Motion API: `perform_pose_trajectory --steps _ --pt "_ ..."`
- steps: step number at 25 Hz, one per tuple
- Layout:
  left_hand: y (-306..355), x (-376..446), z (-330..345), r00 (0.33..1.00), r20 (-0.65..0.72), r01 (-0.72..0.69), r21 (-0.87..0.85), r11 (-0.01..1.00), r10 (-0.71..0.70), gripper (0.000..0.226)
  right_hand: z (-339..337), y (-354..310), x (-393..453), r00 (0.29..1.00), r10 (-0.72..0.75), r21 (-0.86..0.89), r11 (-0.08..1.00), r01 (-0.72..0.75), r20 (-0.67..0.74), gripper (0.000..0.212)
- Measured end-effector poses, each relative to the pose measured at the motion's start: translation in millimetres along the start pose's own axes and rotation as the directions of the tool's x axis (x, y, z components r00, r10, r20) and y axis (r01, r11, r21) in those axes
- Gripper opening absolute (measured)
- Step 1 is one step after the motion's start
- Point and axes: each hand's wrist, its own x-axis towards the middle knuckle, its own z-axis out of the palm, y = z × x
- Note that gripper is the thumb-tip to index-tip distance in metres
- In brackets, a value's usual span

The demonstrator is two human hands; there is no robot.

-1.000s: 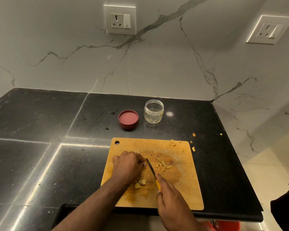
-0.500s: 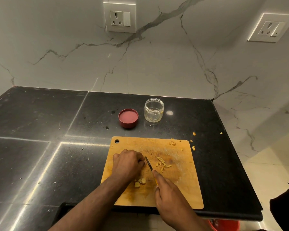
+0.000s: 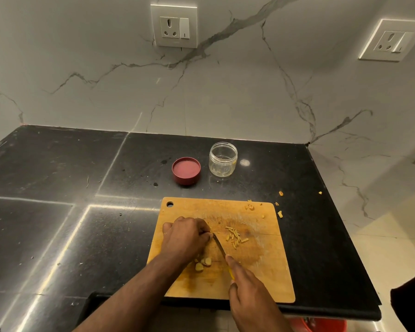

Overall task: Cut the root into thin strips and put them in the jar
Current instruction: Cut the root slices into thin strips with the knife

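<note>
Yellow-fleshed root is spread over the wooden cutting board [image 3: 261, 279] in three lots: a piece hidden under the curled fingertips of the left hand [image 3: 185, 237], which pins it to the wood; a few thick slices [image 3: 203, 264] near that wrist; and a small heap of cut strips [image 3: 234, 236] just right of the blade. The right hand [image 3: 248, 287] is closed round the yellow handle of the knife [image 3: 219, 245], forefinger laid along its back. The root looks firm and light, likely damp and apt to slide, so it wants holding close to the cut with fingertips tucked. Strips are slight; pinch them in a bunch. The jar [image 3: 222, 159] stands open behind the board, beside its red lid [image 3: 186, 170].
</note>
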Motion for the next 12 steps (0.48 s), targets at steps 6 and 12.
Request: perform_pose_trajectory --steps 6,12 --pt "0.3 -2.2 -4.0 1.0 0.019 0.003 -0.032 0.999 -0.002 0.019 -14.0 5.4 -2.1 0.999 0.002 0.009 1.0 -0.002 -0.047 0.055" --pt "-3.6 -2.3 -6.6 0.999 0.053 0.007 -0.039 0.999 -0.005 0.025 -20.4 6.6 -1.4 0.997 0.034 0.108 0.994 -0.026 -0.074 0.051"
